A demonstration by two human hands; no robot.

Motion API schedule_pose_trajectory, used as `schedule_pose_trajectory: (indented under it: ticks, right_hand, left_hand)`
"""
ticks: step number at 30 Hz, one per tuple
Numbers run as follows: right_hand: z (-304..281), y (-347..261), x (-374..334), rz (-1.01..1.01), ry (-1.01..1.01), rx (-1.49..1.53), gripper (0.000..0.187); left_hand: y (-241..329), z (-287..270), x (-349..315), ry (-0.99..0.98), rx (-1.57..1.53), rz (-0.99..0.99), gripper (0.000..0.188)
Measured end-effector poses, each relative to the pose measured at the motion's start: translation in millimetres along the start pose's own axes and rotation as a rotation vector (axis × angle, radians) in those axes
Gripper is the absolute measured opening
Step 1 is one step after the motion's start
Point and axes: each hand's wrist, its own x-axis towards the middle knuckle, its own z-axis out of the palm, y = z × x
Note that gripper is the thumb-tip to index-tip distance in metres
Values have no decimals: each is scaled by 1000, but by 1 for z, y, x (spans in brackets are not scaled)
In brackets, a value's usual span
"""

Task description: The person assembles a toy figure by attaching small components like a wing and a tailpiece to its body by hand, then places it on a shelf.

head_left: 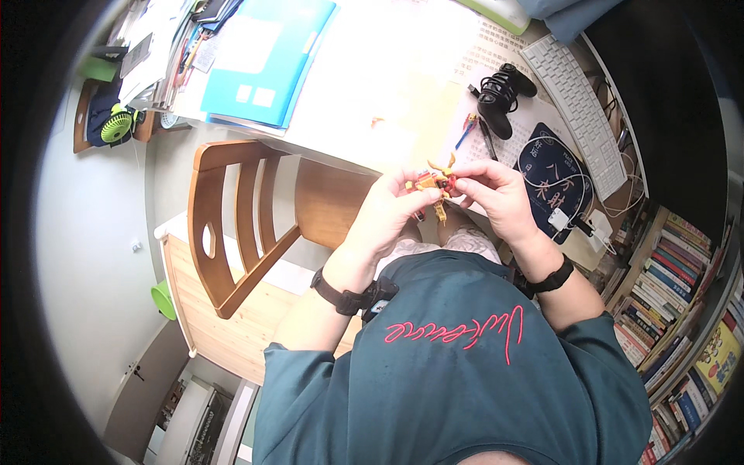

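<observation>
Between my two hands, just off the desk's front edge, is a small toy figure [427,183] in yellow, red and a little blue, with horn-like yellow parts at its top. My left hand [391,203] pinches its left side between thumb and fingers. On the other side, my right hand [493,189] has its fingertips closed on the figure's red and yellow upper part. Fingers cover some of the figure, so its full shape is hidden. A small blue and red piece [466,130] lies on the desk beyond my right hand, beside a black pen [487,139].
A black game controller [505,99] with its cable wound round it lies near a white keyboard [580,116] and a dark blue mat [552,174] with white cables. Blue folders [267,58] lie far left. A wooden chair [232,225] stands left; bookshelves [666,287] stand right.
</observation>
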Motion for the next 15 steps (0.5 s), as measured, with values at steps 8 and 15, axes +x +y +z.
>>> schedule_pose_trajectory:
  ticks: [8, 15]
  right_hand:
    - [-1, 0, -1, 5, -1, -14, 15]
    - [-4, 3, -1, 8, -18, -19, 14]
  left_hand:
    - [1, 1, 0, -49, -15, -2, 31]
    - [4, 5, -1, -87, -20, 5, 30]
